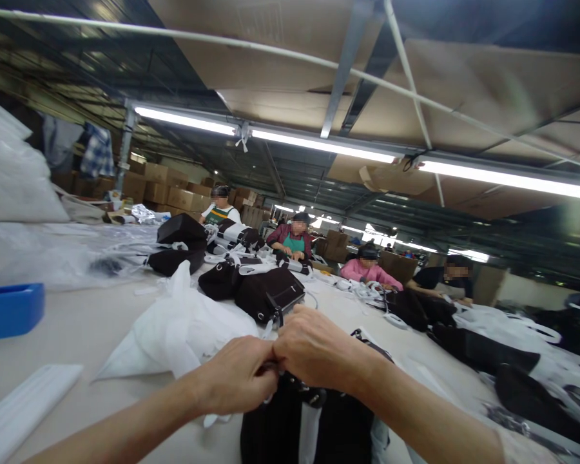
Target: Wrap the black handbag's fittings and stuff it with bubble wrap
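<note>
My left hand (239,374) and my right hand (321,348) meet above the top of a black bag (345,425) at the front edge of the view. Both hands are closed, their fingers pinched together. Whatever they grip is hidden behind the fingers. A white wrapping strip (309,432) runs down the bag's front, below a metal fitting near its top. White wrapping sheets (183,322) lie heaped just beyond my left hand. Behind my right hand sits another black bag (268,293) with metal eyelets.
A blue bin (14,311) and a white flat stack (29,406) are at the left. More wrapped black bags (181,241) stand farther back. Several people work across the table, among them one in a pink top (365,270). Black bags and white wrapping (505,328) cover the right side.
</note>
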`<state>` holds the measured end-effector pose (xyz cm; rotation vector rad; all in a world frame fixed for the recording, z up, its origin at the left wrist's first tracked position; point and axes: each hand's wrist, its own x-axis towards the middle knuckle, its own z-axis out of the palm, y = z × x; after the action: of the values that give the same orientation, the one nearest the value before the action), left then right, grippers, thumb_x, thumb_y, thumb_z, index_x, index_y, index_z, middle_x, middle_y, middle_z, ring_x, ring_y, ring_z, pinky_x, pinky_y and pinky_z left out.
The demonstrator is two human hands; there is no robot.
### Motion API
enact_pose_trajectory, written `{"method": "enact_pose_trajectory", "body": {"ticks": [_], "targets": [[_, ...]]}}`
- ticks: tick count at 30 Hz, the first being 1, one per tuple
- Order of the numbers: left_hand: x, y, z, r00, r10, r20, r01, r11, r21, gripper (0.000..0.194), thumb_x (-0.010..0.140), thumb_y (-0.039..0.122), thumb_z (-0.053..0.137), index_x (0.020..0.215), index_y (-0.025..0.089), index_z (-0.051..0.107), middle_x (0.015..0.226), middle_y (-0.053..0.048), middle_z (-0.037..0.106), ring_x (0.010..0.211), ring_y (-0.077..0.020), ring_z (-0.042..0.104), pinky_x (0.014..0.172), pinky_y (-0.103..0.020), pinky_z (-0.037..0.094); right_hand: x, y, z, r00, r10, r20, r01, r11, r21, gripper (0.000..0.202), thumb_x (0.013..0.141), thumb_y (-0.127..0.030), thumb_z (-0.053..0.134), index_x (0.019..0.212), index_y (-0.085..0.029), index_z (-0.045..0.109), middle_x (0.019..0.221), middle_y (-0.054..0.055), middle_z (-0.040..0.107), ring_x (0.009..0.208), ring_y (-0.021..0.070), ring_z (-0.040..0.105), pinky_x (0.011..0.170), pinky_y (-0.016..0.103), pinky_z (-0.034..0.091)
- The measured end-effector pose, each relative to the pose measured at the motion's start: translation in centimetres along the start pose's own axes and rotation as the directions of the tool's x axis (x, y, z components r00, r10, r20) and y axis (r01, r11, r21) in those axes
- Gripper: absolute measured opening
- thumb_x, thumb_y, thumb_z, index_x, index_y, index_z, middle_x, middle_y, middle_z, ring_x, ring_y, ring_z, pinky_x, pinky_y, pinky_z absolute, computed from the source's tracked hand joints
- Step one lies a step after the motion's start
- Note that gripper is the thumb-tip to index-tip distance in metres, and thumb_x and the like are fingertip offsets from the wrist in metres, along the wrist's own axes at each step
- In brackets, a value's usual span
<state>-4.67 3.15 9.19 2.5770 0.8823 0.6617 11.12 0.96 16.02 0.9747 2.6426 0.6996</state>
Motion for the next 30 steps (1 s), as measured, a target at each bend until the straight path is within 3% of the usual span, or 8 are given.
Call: {"method": "enact_pose_trajectory", "body": {"ticks": [7,10,12,17,21,25,28,30], "targets": [[-0.3,-0.2,0.6,0.999,-0.011,-0.045,0.023,0.962,0.274,0.011,0.089,0.018,0.049,0.087,0.02,0.06,0.088,-0.003,0.073,0.084,-0.024,0.069,0.067,-0.029,0.045,-0.6,0.7,0.1,0.993,0.118,0.025,-0.12,0.98,0.161,0.018,0.089,-0.021,0.057,0.081,-0.021,0.073,0.081,0.005,0.077,0.076,0.0198,0.069,0.062,0.03,0.033],[-0.2,-0.5,1.3,0.994,0.082,-0.066,-0.04,0.879,0.476,0.009,0.09,0.015,0.049,0.087,0.019,0.057,0.084,-0.004,0.071,0.078,-0.0242,0.068,0.066,-0.032,0.047,-0.9,1.5,0.0,0.972,0.236,-0.012,-0.219,0.919,0.327,0.027,0.082,-0.018,0.064,0.108,-0.021,0.068,0.088,0.004,0.078,0.087,0.0212,0.07,0.066,0.026,0.038],[-0.1,-0.6,1.8,0.977,0.199,-0.072,-0.114,0.783,0.611,0.011,0.087,0.01,0.051,0.081,0.019,0.055,0.077,-0.004,0.068,0.069,-0.0238,0.065,0.062,-0.034,0.048,-0.6,1.9,-0.2,0.973,0.225,-0.046,-0.194,0.912,0.361,0.038,0.081,-0.013,0.063,0.119,-0.019,0.061,0.09,0.004,0.078,0.088,0.0215,0.07,0.067,0.026,0.04],[-0.3,-0.6,2.0,0.836,0.534,-0.125,-0.23,0.549,0.804,0.014,0.083,0.006,0.053,0.078,0.018,0.054,0.071,-0.003,0.063,0.058,-0.0228,0.057,0.052,-0.036,0.046,1.2,2.8,-0.8,0.993,0.108,0.038,-0.114,0.905,0.41,0.046,0.078,-0.006,0.061,0.121,-0.021,0.059,0.091,0.001,0.078,0.092,0.0204,0.07,0.063,0.025,0.039],[-0.6,-0.4,1.5,0.758,0.641,-0.12,-0.256,0.461,0.85,0.016,0.086,0.006,0.044,0.089,0.014,0.058,0.071,-0.004,0.061,0.058,-0.0227,0.056,0.054,-0.037,0.045,3.1,3.6,-1.3,0.973,0.019,0.231,-0.139,0.846,0.515,0.051,0.071,-0.004,0.067,0.12,-0.016,0.062,0.095,0.005,0.078,0.094,0.0191,0.07,0.064,0.021,0.043],[-0.3,-0.7,1.1,0.713,0.691,-0.12,-0.262,0.421,0.868,0.027,0.091,0.005,0.034,0.099,0.008,0.06,0.074,-0.006,0.063,0.062,-0.0223,0.059,0.06,-0.036,0.045,4.7,4.2,-0.7,0.966,-0.074,0.246,-0.085,0.812,0.577,0.052,0.066,0.003,0.066,0.115,-0.013,0.067,0.087,0.004,0.078,0.08,0.0162,0.07,0.059,0.018,0.045],[0.2,-1.0,0.7,0.736,0.671,-0.094,-0.321,0.468,0.823,0.026,0.091,0.006,0.037,0.085,0.013,0.061,0.067,-0.003,0.062,0.058,-0.0204,0.057,0.057,-0.034,0.042,5.4,4.6,1.2,0.986,-0.067,0.149,-0.047,0.757,0.652,0.052,0.067,0.002,0.068,0.115,-0.018,0.067,0.096,-0.001,0.077,0.084,0.0129,0.069,0.066,0.016,0.047],[0.7,-0.9,0.1,0.835,0.544,-0.082,-0.309,0.587,0.749,0.021,0.088,0.009,0.044,0.076,0.017,0.059,0.066,-0.002,0.062,0.058,-0.02,0.058,0.055,-0.032,0.039,5.2,4.6,2.4,0.998,0.038,0.044,-0.058,0.739,0.671,0.046,0.068,0.001,0.07,0.11,-0.018,0.068,0.104,0.001,0.075,0.092,0.0147,0.067,0.074,0.018,0.046]]}}
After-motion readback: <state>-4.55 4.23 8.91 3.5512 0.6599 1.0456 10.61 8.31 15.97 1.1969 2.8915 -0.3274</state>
